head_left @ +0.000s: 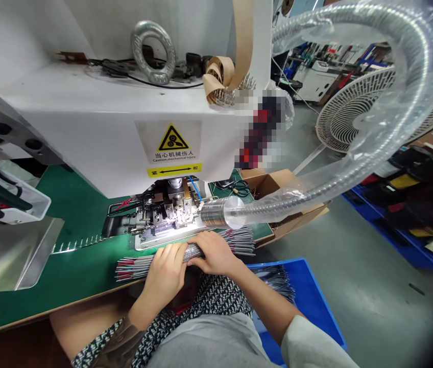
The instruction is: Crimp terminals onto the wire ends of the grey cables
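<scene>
A thick bundle of grey cables (194,251) lies across the table's front edge, its middle tightly wrapped. Red and white wire tips fan out at its left end, and loose grey ends spread at its right. My left hand (166,267) is closed around the bundle left of its middle. Close beside it, my right hand (213,253) grips the same bundle from the right, thumb below and fingers over the top. Just behind both hands sits the lit metal crimping die area (178,212) of a white machine (105,138).
A flexible lamp (222,213) shines at the machine from the right. A strip of terminals (78,244) runs over the green table (74,276) at left. A blue bin (312,301) with more cables stands at my right. Behind it are a cardboard box (301,225) and a fan (350,112).
</scene>
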Motion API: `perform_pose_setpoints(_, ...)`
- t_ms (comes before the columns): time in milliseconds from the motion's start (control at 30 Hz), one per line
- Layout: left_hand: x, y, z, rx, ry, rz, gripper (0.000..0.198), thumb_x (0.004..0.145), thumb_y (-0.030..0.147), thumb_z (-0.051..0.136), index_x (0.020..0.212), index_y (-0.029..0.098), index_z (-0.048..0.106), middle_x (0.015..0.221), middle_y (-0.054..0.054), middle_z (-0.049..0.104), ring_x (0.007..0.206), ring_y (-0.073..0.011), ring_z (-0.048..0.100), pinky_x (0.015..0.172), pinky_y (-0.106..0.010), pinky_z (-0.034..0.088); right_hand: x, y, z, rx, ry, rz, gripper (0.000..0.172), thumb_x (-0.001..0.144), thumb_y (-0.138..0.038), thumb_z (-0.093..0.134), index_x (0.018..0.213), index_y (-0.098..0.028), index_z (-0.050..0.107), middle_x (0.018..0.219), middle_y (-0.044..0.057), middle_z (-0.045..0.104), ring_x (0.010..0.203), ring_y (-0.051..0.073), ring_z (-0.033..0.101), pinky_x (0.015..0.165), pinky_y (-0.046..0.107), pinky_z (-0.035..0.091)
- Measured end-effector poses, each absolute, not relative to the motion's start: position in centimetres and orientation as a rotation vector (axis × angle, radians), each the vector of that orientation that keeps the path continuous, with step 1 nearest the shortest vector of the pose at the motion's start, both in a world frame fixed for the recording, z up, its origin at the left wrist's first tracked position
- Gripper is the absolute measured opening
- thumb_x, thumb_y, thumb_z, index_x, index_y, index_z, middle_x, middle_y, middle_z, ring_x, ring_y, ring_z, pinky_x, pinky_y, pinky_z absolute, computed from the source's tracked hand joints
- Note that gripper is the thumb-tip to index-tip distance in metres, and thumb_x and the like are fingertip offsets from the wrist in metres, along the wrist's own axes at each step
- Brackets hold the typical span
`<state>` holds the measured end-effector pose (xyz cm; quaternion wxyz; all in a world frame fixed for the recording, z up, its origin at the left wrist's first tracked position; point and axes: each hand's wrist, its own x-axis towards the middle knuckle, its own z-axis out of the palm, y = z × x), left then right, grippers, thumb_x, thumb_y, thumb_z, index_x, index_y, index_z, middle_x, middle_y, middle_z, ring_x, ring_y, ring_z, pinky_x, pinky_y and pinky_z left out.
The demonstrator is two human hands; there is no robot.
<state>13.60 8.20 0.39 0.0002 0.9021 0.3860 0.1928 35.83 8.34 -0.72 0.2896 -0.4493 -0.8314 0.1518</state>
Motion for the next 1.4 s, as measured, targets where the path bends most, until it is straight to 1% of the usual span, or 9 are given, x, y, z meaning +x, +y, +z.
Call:
perform_pose_setpoints(100, 13.5, 8.1, 0.7, 2.804, 1.209, 0.572, 0.042, 0.096, 0.016, 0.062, 0.138, 0.012, 0.058, 0.123, -0.011, 0.067, 0.107, -0.0265, 0.059, 0.091, -0.041, 0.048, 35.9, 8.4, -0.9, -1.175, -2.195, 0.384, 0.047, 0.097, -0.060, 0.071, 0.120, -0.019, 0.066, 0.110, 0.006, 0.071, 0.097, 0.023, 0.062, 0.087, 0.038, 0.046)
perform_pose_setpoints(267, 13.5, 8.3, 0.5, 2.808, 1.188, 0.572, 0.047, 0.100, 0.018, 0.057, 0.146, 0.011, 0.053, 0.135, -0.015, 0.064, 0.119, -0.0291, 0.060, 0.099, -0.043, 0.051, 36.0, 8.8, -0.7, -1.188, -2.261, 0.417, 0.048, 0.099, -0.057, 0.069, 0.129, -0.020, 0.067, 0.106, 0.007, 0.069, 0.098, 0.023, 0.062, 0.086, 0.036, 0.046)
perform_pose_setpoints(433, 13.8, 8.4, -0.5, 2.808, 1.195, 0.624, 0.041, 0.099, 0.012, 0.052, 0.140, 0.010, 0.055, 0.124, -0.015, 0.066, 0.110, -0.0277, 0.061, 0.094, -0.042, 0.052, 36.2, 8.8, -0.4, -1.215, -2.308, 0.411, 0.047, 0.100, -0.057, 0.067, 0.128, -0.020, 0.067, 0.106, 0.007, 0.068, 0.097, 0.023, 0.060, 0.085, 0.037, 0.045)
perform_pose_setpoints(767, 14.7, 8.1, 0.9, 2.714, 1.341, 0.329, 0.031, 0.093, 0.011, 0.055, 0.122, 0.011, 0.065, 0.110, -0.013, 0.063, 0.101, -0.0292, 0.057, 0.086, -0.042, 0.048, 35.5, 8.0, -0.2, -1.405, -2.311, 0.316, 0.047, 0.097, -0.058, 0.069, 0.124, -0.020, 0.067, 0.108, 0.009, 0.065, 0.101, 0.027, 0.057, 0.087, 0.043, 0.044)
perform_pose_setpoints(900, 14.6, 8.2, 1.3, 2.731, 1.341, 0.333, 0.030, 0.099, 0.019, 0.055, 0.126, 0.011, 0.064, 0.108, -0.013, 0.063, 0.098, -0.0286, 0.055, 0.084, -0.042, 0.047, 37.9, 7.6, -1.1, -1.420, -2.274, 0.263, 0.063, 0.097, -0.066, 0.066, 0.133, -0.014, 0.064, 0.118, 0.014, 0.066, 0.108, 0.030, 0.058, 0.096, 0.046, 0.047)
perform_pose_setpoints(1033, 15.0, 8.2, 2.4, 2.732, 1.345, 0.285, 0.033, 0.100, 0.027, 0.057, 0.127, 0.009, 0.065, 0.113, -0.016, 0.064, 0.103, -0.0305, 0.057, 0.087, -0.044, 0.048, 41.7, 6.4, -1.0, -1.485, -2.245, 0.247, 0.071, 0.094, -0.058, 0.076, 0.146, -0.014, 0.057, 0.135, 0.016, 0.065, 0.124, 0.031, 0.058, 0.110, 0.049, 0.045)
perform_pose_setpoints(1100, 15.6, 8.2, 3.0, 2.716, 1.364, 0.252, 0.040, 0.102, 0.037, 0.059, 0.129, 0.007, 0.064, 0.117, -0.018, 0.064, 0.108, -0.0323, 0.057, 0.091, -0.045, 0.049, 43.6, 5.8, -0.7, -1.511, -2.241, 0.228, 0.072, 0.090, -0.054, 0.081, 0.146, -0.016, 0.057, 0.139, 0.015, 0.065, 0.129, 0.032, 0.058, 0.113, 0.052, 0.043)
perform_pose_setpoints(1167, 16.6, 8.4, 3.2, 2.733, 1.324, 0.249, 0.052, 0.104, 0.042, 0.059, 0.142, 0.006, 0.058, 0.127, -0.019, 0.063, 0.115, -0.0317, 0.058, 0.096, -0.044, 0.049, 45.3, 5.3, -0.5, -1.553, -2.217, 0.193, 0.071, 0.089, -0.052, 0.082, 0.147, -0.020, 0.057, 0.142, 0.014, 0.064, 0.132, 0.034, 0.057, 0.115, 0.056, 0.043)
perform_pose_setpoints(1400, 18.7, 8.5, 3.2, 2.837, 1.352, 0.035, 0.041, 0.110, 0.036, 0.043, 0.130, 0.005, 0.061, 0.112, -0.017, 0.061, 0.103, -0.0305, 0.057, 0.085, -0.044, 0.044, 48.1, 4.8, 0.1, -1.589, -2.304, 0.243, 0.076, 0.086, -0.039, 0.085, 0.154, -0.026, 0.052, 0.155, 0.010, 0.057, 0.143, 0.034, 0.053, 0.122, 0.057, 0.038)
